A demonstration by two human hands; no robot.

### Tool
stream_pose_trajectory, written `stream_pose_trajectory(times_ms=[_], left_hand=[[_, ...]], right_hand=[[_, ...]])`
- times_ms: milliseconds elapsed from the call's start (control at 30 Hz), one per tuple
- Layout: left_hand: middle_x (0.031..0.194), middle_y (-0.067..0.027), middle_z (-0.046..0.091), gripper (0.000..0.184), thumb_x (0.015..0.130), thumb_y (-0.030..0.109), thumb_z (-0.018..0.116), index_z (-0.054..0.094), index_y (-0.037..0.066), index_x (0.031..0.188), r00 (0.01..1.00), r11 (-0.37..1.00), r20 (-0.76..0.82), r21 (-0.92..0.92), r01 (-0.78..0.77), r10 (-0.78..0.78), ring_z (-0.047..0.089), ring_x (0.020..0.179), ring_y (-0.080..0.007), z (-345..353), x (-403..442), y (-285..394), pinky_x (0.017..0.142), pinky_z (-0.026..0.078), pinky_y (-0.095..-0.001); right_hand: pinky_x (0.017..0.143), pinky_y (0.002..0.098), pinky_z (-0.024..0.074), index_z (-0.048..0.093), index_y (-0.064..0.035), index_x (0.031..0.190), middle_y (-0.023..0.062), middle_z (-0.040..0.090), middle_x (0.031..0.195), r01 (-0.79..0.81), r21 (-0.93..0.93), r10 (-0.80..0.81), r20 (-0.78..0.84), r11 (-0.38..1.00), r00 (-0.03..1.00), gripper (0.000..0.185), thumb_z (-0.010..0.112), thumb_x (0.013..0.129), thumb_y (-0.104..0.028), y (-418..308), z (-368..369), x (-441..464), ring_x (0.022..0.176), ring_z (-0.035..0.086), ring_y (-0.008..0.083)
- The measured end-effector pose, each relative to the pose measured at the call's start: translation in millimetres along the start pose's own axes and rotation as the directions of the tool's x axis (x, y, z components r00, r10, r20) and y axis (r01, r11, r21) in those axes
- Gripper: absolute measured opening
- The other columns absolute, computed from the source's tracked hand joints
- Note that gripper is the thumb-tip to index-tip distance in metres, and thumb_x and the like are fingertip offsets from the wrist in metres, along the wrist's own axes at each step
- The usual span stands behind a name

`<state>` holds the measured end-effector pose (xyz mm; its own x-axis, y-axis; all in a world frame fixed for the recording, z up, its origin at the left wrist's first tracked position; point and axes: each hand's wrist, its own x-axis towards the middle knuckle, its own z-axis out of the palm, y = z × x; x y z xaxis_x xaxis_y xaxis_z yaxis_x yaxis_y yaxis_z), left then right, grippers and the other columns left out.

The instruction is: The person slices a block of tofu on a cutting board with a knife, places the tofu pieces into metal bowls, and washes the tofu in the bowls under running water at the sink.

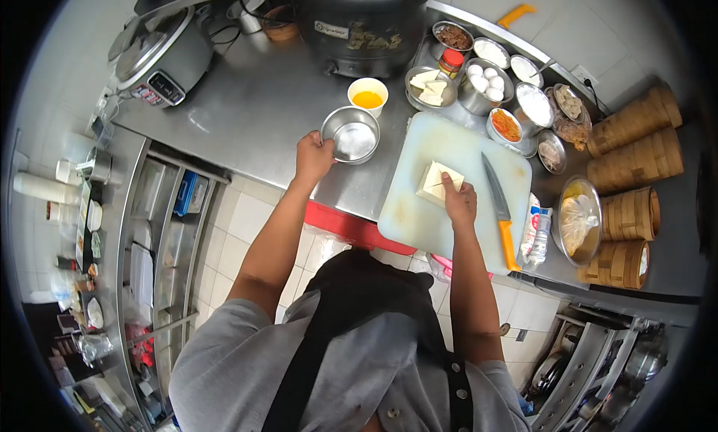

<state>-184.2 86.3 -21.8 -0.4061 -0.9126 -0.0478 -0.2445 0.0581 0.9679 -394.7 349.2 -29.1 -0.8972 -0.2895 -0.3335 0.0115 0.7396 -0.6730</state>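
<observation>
My left hand [313, 160] grips the rim of an empty round metal bowl [353, 135] on the steel counter, its fingers closed on the bowl's left side. On the white cutting board [419, 144], my right hand [459, 198] has its fingers on a pale block [437, 181] that shows cut lines; whether it grips the block or only rests on it is hard to tell. A knife with an orange handle [509, 245] lies on the board to the right of that hand. Just behind the metal bowl stands a white cup [368, 96] with yellow liquid.
Behind the board are a bowl of pale wedges [431, 87], a bowl of eggs [485, 82] and a bowl of orange shreds [505, 125]. Bamboo steamers [632, 159] and a metal bowl with a bag [579, 221] stand right. A black pot [363, 32] and a cooker [161, 58] stand behind.
</observation>
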Motion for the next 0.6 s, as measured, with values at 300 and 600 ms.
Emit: stream_pose_trajectory(times_ms=[300, 600], left_hand=[[0.06, -0.014, 0.06, 0.018, 0.083, 0.007, 0.058, 0.051, -0.002, 0.068, 0.957, 0.998, 0.291, -0.05, 0.025, -0.009, 0.066, 0.052, -0.0232, 160, 10, 76, 0.045, 0.052, -0.0347], [0.079, -0.0174, 0.068, 0.038, 0.084, 0.035, 0.067, 0.058, -0.002, 0.076, 0.981, 0.941, 0.195, 0.334, -0.056, -0.011, 0.069, 0.078, -0.0246, 203, -12, 72, 0.071, 0.053, -0.0371]], right_hand=[[0.096, 0.0441, 0.0454, 0.054, 0.0029, 0.121, 0.0264, 0.056, 0.117, 0.018, -0.042, -0.021, -0.078, 0.999, 0.997, 0.081, 0.071, 0.073, -0.06, -5, 7, -12, 0.11, 0.057, 0.0391], [0.099, 0.0451, 0.042, 0.053, 0.0041, 0.118, 0.0268, 0.056, 0.114, 0.086, 0.145, -0.086, -0.006, 0.986, 0.996, 0.068, 0.075, 0.075, -0.045, 0, -2, -12, 0.114, 0.051, 0.0389]])
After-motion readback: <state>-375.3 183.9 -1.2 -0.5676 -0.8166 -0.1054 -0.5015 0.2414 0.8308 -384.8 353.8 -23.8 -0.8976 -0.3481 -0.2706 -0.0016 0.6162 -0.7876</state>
